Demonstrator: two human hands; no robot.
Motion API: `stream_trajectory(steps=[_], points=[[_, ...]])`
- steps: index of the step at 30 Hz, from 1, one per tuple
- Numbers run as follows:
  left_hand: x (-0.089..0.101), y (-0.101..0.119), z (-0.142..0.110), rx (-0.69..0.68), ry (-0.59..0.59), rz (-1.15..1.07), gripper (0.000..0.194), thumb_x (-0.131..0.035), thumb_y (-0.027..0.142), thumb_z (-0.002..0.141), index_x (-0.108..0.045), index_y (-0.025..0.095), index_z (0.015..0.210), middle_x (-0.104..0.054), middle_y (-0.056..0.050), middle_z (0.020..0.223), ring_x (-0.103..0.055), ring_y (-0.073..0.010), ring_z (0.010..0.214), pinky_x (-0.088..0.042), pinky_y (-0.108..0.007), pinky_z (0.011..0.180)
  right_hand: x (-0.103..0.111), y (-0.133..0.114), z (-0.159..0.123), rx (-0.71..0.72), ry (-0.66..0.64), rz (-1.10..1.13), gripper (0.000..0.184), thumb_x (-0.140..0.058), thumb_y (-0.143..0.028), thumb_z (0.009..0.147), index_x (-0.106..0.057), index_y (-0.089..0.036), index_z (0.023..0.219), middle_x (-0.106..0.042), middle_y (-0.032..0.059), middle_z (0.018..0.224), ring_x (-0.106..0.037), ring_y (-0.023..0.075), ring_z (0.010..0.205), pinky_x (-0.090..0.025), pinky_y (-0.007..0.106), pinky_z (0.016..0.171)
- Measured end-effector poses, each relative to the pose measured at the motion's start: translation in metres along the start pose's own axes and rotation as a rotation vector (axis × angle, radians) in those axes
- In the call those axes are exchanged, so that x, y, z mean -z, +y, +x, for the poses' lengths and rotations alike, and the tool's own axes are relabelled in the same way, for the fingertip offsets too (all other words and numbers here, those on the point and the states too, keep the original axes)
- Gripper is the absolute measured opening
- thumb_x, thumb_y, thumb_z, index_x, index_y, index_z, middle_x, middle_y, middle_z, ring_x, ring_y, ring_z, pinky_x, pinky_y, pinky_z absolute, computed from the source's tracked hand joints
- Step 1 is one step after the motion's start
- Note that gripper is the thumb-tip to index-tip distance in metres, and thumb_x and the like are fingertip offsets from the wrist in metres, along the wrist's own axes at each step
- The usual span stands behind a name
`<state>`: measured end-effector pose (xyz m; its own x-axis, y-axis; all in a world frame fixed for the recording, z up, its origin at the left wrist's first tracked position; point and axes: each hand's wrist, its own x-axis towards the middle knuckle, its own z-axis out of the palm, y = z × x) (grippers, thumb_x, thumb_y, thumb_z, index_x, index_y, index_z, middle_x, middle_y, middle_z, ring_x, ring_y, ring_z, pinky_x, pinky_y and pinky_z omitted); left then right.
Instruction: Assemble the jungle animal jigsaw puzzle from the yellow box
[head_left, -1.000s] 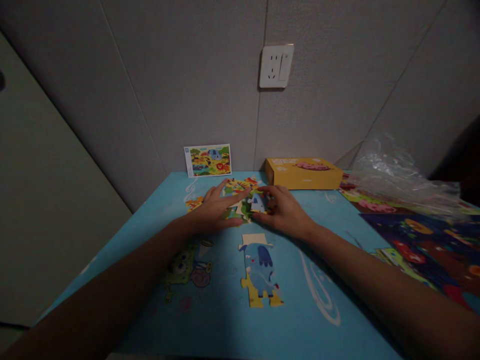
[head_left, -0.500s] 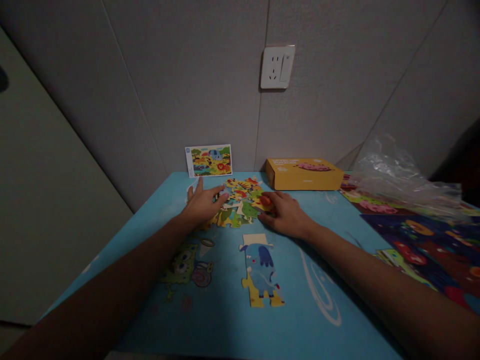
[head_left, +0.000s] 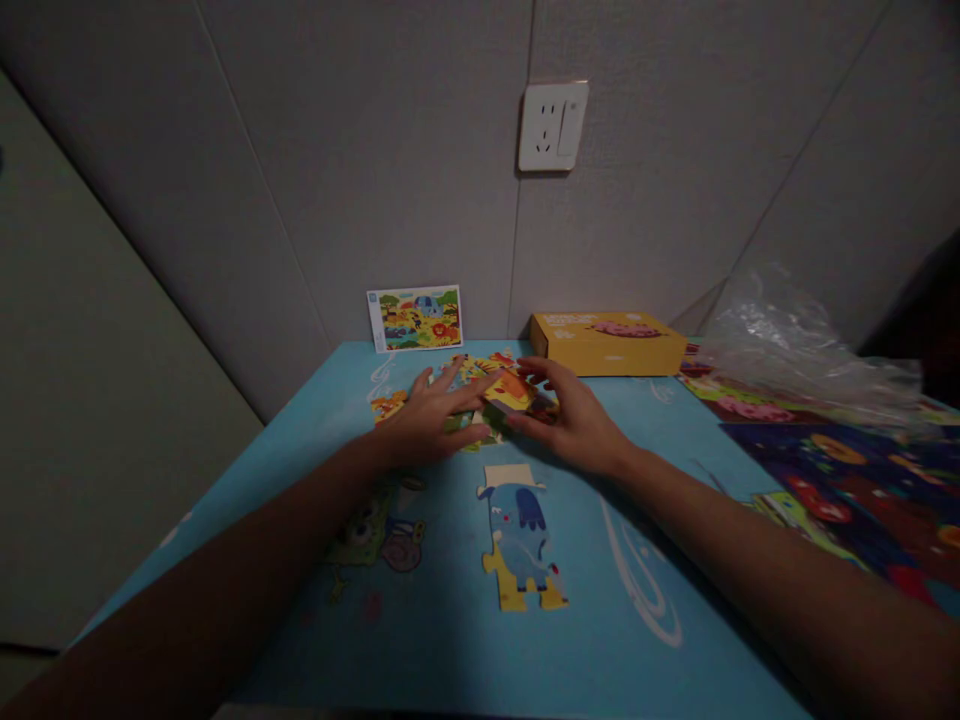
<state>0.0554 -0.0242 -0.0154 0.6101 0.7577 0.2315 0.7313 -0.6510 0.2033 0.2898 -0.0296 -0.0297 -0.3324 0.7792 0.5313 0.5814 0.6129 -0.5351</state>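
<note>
My left hand (head_left: 426,420) lies with fingers spread over the left part of a pile of jigsaw pieces (head_left: 489,432), hiding some of them. My right hand (head_left: 574,420) is at the pile's right side, thumb and fingers closed round the edge of a yellow and orange puzzle piece (head_left: 511,390), which looks tilted. Other pieces under that hand are partly hidden. Nearer to me, a joined strip of puzzle pieces with a blue elephant (head_left: 517,530) lies flat on the blue tabletop (head_left: 450,640).
A picture card (head_left: 417,318) with animals leans against the wall behind the pile. To its right lies a yellow box (head_left: 607,345). Crumpled clear plastic (head_left: 795,350) rests on the right, beside a dark printed sheet (head_left: 855,480). A socket (head_left: 553,126) is on the wall.
My left hand moved off the pile to the left, then came back over it. At my right hand, a blue-printed piece has given way to a yellow and orange one. The elephant strip stayed put.
</note>
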Motion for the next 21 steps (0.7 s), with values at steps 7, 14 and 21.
stream_trajectory(steps=[7,14,21], points=[[0.0,-0.002,0.002,0.221,0.146,0.001,0.056,-0.047,0.047,0.092,-0.045,0.023,0.142,-0.038,-0.015,0.151,-0.015,-0.0315,0.146,-0.013,-0.058,0.114,-0.003,0.008,0.0,-0.17,-0.115,-0.327,0.073,-0.068,-0.04,0.073,-0.046,-0.01,0.136,-0.057,0.0219,0.126,-0.051,0.0372,0.117,-0.041,0.053,0.096],[0.005,-0.004,0.004,0.397,0.174,0.016,0.056,-0.047,0.048,0.092,-0.045,0.025,0.143,-0.038,-0.015,0.151,-0.022,-0.0344,0.144,-0.02,-0.056,0.114,0.004,0.014,0.005,-0.358,-0.105,-0.363,0.053,-0.061,-0.027,0.079,-0.05,-0.011,0.128,-0.07,0.0148,0.105,-0.063,0.0286,0.097,-0.046,0.041,0.084],[-0.001,-0.008,0.004,0.368,0.133,0.045,0.057,-0.045,0.052,0.092,-0.046,0.027,0.142,-0.037,-0.013,0.152,-0.017,-0.0339,0.146,-0.018,-0.057,0.113,0.009,0.008,0.004,-0.291,-0.107,-0.426,0.048,-0.059,-0.033,0.08,-0.055,-0.013,0.124,-0.066,0.0156,0.11,-0.059,0.031,0.103,-0.043,0.042,0.087]])
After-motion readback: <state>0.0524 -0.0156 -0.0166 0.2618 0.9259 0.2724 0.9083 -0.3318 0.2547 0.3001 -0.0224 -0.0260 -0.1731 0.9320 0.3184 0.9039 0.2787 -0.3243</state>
